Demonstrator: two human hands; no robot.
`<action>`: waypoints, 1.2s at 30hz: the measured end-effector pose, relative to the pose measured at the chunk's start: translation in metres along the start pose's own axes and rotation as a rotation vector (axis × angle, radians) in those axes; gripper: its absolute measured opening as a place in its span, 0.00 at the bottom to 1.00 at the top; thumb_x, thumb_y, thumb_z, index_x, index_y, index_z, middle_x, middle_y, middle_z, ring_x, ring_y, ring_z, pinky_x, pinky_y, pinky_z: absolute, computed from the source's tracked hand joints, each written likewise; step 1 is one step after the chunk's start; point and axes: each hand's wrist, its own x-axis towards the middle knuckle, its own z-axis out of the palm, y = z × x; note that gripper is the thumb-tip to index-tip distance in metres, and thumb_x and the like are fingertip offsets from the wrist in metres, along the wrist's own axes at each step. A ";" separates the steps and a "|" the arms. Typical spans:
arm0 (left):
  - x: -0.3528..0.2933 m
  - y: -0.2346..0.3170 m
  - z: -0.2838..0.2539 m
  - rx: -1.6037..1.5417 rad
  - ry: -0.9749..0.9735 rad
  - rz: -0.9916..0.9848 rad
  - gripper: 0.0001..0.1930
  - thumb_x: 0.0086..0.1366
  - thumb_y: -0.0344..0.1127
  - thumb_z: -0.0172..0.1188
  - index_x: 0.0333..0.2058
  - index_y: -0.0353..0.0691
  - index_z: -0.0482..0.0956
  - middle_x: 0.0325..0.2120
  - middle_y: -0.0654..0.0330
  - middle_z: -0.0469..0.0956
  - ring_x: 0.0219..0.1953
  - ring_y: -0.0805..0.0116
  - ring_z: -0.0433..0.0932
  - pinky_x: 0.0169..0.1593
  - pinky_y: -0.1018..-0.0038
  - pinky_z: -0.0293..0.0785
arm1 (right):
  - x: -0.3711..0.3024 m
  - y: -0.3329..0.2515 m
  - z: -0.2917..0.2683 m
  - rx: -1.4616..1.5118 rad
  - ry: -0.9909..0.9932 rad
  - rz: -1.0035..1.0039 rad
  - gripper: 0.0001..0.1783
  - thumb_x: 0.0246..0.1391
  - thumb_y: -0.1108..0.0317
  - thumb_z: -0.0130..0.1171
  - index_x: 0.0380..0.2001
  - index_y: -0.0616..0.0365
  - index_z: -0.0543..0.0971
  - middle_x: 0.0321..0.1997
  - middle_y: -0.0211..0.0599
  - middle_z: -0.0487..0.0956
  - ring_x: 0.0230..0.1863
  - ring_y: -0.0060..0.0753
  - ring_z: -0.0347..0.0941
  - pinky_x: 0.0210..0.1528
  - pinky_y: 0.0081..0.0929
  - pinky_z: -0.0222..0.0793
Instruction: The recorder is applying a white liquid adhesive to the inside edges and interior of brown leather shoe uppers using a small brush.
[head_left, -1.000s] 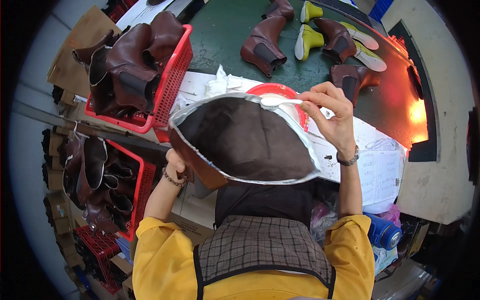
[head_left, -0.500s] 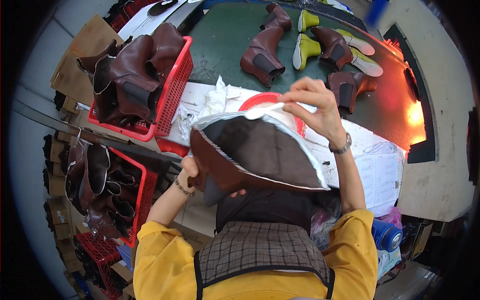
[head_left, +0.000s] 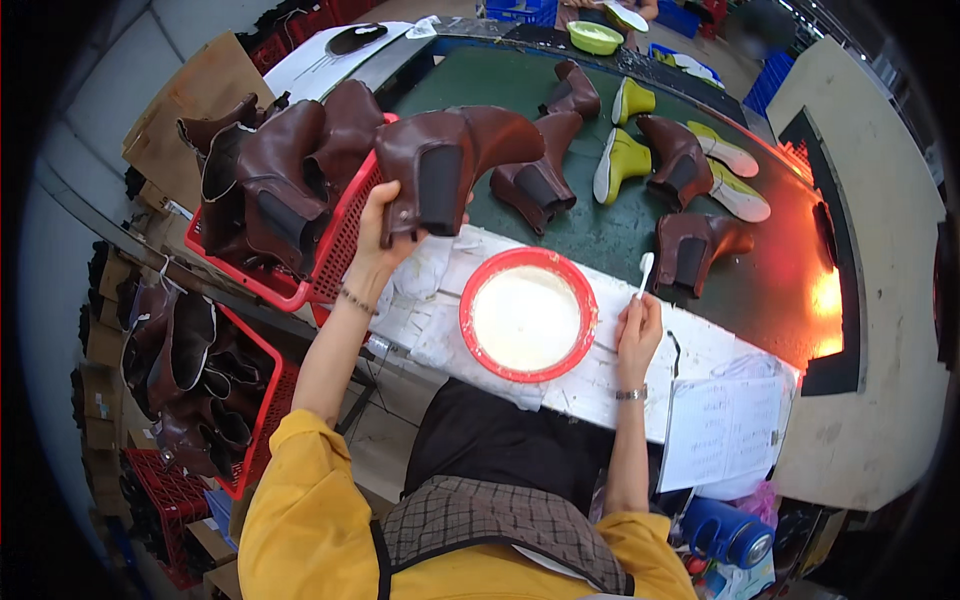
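Observation:
A brown leather boot upper [head_left: 490, 140] with a dark elastic side panel is raised over the far edge of the white bench, beside the upper red basket. My left hand [head_left: 378, 225] grips it at its lower left end, thumb in front. On the right, my right hand [head_left: 637, 335] is closed round a small white-tipped brush [head_left: 647, 268], bristle end pointing up. Between the two hands stands a red bowl [head_left: 468, 335] of creamy white liquid; neither hand touches it.
Red baskets [head_left: 345, 225] of brown boot uppers stand at the left. On the green conveyor belt [head_left: 450, 80] lie several brown uppers and yellow-green lasts [head_left: 622, 165], near an orange-glowing opening. Papers [head_left: 720, 430] and a blue flask [head_left: 728, 533] are at right. Another person's hands [head_left: 640, 8] work beyond.
The boot upper has moved away from me and turned, its pale-edged opening no longer facing up. My right hand has drawn the brush off its edge and come down right of the bowl.

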 end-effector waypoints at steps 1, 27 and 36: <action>0.015 0.000 -0.010 -0.030 0.064 0.008 0.34 0.68 0.47 0.54 0.65 0.27 0.65 0.59 0.36 0.73 0.60 0.42 0.76 0.65 0.47 0.71 | 0.001 0.002 0.004 0.004 0.009 -0.015 0.10 0.73 0.67 0.51 0.48 0.63 0.73 0.25 0.23 0.72 0.18 0.10 0.60 0.17 0.13 0.53; -0.053 0.036 0.046 2.223 0.940 0.958 0.25 0.55 0.29 0.69 0.53 0.52 0.83 0.59 0.51 0.71 0.62 0.43 0.66 0.66 0.50 0.61 | 0.004 0.005 0.009 -0.117 0.020 -0.050 0.12 0.73 0.62 0.53 0.46 0.60 0.75 0.24 0.19 0.67 0.18 0.08 0.55 0.17 0.14 0.48; -0.225 0.165 -0.006 2.473 1.838 0.538 0.30 0.56 0.43 0.69 0.60 0.53 0.76 0.58 0.50 0.72 0.62 0.46 0.67 0.64 0.50 0.63 | -0.002 0.007 0.003 -0.134 0.006 -0.048 0.15 0.73 0.58 0.54 0.48 0.61 0.74 0.26 0.21 0.67 0.20 0.09 0.56 0.18 0.13 0.49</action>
